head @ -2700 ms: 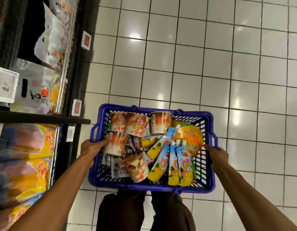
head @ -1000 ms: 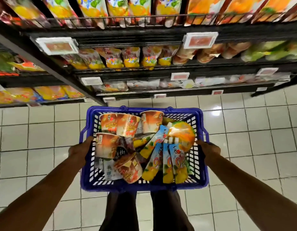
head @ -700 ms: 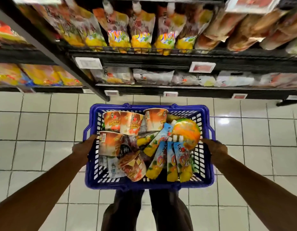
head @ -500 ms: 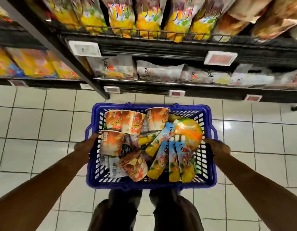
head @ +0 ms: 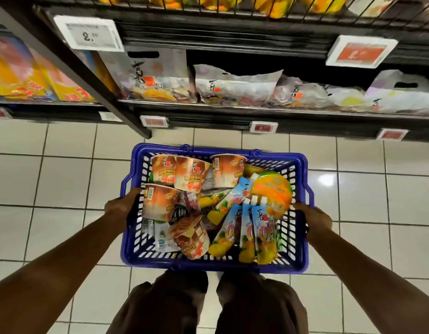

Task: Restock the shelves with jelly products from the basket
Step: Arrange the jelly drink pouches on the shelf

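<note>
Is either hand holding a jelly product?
No, the left hand and right hand each grip a side of the blue basket.

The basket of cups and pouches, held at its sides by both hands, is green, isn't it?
Not green: the head view shows the basket is blue. The rest holds: the left hand and right hand grip its sides, with cups and pouches inside.

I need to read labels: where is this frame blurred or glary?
Head view: basket contents fairly sharp; yellow packets at left edge blurred; white price tag partly legible; glare spot on the floor tile right of the basket.
</note>
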`<action>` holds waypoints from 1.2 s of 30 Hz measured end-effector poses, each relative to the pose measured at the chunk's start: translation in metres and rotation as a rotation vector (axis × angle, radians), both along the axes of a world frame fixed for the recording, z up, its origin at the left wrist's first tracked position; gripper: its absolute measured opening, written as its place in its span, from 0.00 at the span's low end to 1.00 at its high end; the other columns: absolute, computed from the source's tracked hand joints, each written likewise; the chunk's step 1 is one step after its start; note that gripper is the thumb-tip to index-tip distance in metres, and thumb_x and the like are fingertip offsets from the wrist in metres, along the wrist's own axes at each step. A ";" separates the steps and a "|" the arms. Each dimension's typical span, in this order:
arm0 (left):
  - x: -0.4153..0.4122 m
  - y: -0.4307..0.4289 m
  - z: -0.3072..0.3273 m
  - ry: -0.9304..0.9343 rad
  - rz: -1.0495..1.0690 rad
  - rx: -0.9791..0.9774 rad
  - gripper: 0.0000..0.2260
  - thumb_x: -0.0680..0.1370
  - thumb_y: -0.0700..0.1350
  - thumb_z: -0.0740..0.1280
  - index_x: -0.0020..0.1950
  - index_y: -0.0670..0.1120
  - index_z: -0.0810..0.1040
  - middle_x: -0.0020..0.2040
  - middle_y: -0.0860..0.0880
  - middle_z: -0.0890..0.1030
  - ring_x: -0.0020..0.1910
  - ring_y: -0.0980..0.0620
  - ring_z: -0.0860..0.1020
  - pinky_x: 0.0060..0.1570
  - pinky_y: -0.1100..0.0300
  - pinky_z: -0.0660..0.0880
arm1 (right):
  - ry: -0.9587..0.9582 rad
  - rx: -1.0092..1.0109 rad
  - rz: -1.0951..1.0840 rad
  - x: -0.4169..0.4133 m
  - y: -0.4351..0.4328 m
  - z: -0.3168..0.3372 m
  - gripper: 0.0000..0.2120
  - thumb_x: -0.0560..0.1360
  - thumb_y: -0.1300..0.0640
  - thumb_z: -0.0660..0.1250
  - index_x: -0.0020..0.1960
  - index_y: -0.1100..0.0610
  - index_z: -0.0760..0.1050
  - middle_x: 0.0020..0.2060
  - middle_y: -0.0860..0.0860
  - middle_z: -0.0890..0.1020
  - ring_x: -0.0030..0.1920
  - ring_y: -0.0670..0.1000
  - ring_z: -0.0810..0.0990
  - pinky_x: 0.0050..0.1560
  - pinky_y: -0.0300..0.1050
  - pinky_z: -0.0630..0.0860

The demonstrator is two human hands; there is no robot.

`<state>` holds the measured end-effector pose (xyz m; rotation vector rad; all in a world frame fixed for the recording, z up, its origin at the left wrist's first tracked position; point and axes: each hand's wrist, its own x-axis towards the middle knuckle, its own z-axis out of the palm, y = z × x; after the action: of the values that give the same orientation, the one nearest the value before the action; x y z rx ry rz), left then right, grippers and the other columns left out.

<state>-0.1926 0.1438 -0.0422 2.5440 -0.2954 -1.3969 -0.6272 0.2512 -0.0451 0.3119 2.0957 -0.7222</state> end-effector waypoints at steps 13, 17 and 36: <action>-0.064 0.020 0.037 -0.532 -0.355 -0.077 0.38 0.73 0.53 0.73 0.72 0.34 0.61 0.72 0.34 0.64 0.72 0.36 0.62 0.71 0.42 0.59 | 0.665 0.032 0.959 0.019 0.007 0.038 0.21 0.73 0.58 0.73 0.63 0.59 0.73 0.56 0.57 0.77 0.56 0.58 0.76 0.53 0.51 0.75; -0.090 0.037 0.040 -0.557 -0.417 -0.263 0.45 0.75 0.58 0.67 0.79 0.36 0.46 0.80 0.37 0.49 0.79 0.38 0.47 0.77 0.42 0.43 | 0.307 -0.067 1.012 0.044 0.001 0.035 0.09 0.75 0.56 0.71 0.54 0.56 0.76 0.50 0.53 0.80 0.43 0.49 0.78 0.35 0.35 0.69; -0.208 0.059 0.013 -0.454 -1.392 -0.283 0.20 0.77 0.59 0.65 0.61 0.45 0.77 0.56 0.48 0.82 0.56 0.49 0.79 0.50 0.56 0.75 | -0.387 -0.008 0.621 0.049 0.028 -0.022 0.06 0.75 0.55 0.72 0.50 0.53 0.77 0.45 0.51 0.82 0.49 0.53 0.81 0.53 0.49 0.78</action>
<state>-0.4005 0.2026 -0.0289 2.2506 -2.4237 -0.7833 -0.5782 0.2792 -0.0668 -0.1938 1.6799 -0.2679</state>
